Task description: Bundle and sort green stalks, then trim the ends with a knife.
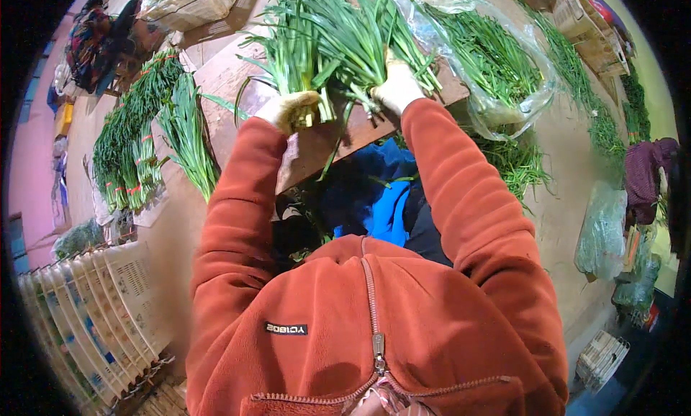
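Note:
My left hand (pixel 291 109), in a pale, soiled glove, is closed around the stem ends of a bunch of long-leaved greens (pixel 291 54). Its leaves point away from me. Gloved too, my right hand (pixel 398 86) grips the lower stems of a second bunch of greens (pixel 351 43); part of that grip is hidden. Both bunches lie over a low board (pixel 372 132), with a few loose leaves hanging past its near edge. More cut stems (pixel 426 73) stick out just right of my right hand.
An open clear plastic bag (pixel 540 92) of greens lies at the right. Left are red-banded bundles (pixel 135 130) and a loose bunch (pixel 189 130). Plastic crates (pixel 129 292) are stacked at lower left; another crate (pixel 189 6) stands at the back. A person in dark patterned clothing (pixel 89 43) is far left.

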The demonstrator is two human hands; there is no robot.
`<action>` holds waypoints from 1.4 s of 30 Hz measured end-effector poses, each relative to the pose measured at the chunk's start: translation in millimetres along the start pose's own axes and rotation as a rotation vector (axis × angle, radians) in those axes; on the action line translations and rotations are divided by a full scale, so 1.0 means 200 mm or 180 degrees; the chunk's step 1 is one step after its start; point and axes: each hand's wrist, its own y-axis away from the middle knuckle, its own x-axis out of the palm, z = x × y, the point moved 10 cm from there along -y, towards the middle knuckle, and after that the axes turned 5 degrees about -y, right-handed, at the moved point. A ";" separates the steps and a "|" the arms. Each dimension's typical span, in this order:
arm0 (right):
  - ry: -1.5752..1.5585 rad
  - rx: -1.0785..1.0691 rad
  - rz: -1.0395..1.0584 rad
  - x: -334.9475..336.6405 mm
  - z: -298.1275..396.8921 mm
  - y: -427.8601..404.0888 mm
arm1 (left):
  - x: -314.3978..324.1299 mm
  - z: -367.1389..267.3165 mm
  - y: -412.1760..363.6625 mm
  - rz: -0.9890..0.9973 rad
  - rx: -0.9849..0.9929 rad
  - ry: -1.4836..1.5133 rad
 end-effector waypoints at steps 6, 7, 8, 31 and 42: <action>0.0977 0.0198 -0.0144 -0.20 0.17 0.07 | -0.13 0.08 0.11 -0.0335 -0.0136 0.0912; 0.1202 -0.0065 -0.0542 -0.26 0.26 0.12 | -0.08 0.09 0.10 -0.0140 -0.0098 0.1036; 0.1387 -0.0285 -0.0657 -0.27 0.34 0.15 | -0.10 0.10 0.10 -0.0341 -0.0001 0.1163; 0.1699 -0.0114 -0.0933 -0.10 0.17 -0.11 | 0.00 0.05 0.75 -0.0172 0.0427 0.0816; 0.1981 -0.0409 -0.0760 -0.16 0.35 0.00 | 0.03 0.13 0.59 0.0584 0.0594 0.1851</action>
